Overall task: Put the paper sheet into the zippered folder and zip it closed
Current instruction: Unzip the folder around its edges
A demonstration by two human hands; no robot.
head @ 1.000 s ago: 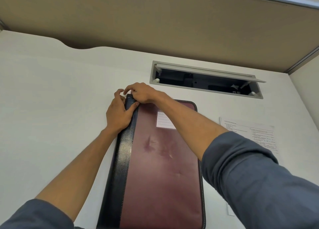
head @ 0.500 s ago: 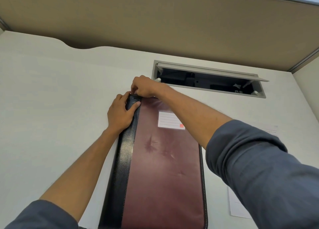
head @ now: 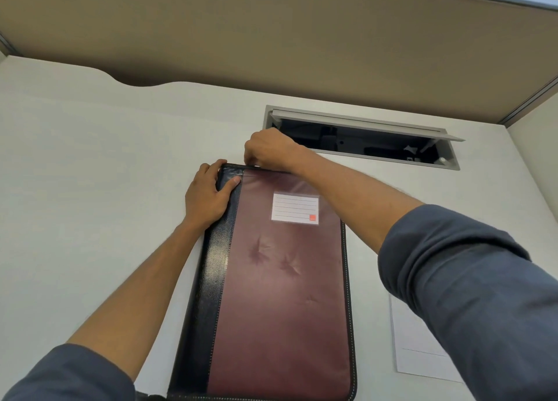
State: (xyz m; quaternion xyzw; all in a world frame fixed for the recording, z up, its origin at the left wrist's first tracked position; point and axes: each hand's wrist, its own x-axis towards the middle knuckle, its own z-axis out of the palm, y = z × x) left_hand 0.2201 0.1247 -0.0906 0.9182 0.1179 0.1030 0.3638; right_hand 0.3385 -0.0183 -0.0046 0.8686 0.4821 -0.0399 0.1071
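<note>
A maroon zippered folder (head: pixel 280 295) with a black spine and a white label lies flat on the white desk, long side running away from me. My left hand (head: pixel 206 196) grips its far left corner, thumb on the black spine. My right hand (head: pixel 267 151) is pinched on the zipper pull at the folder's far edge, just right of that corner; the pull itself is hidden by my fingers. A white paper sheet (head: pixel 419 352) lies on the desk to the right of the folder, partly covered by my right sleeve.
An open grey cable hatch (head: pixel 359 137) is sunk into the desk just beyond my right hand. A tan partition wall (head: pixel 271 38) rises behind the desk. The white desk (head: pixel 90 189) extends to the left.
My right hand has slid rightward along the folder's far edge, away from the left corner. My left hand has stayed on that corner. The folder's label is now uncovered.
</note>
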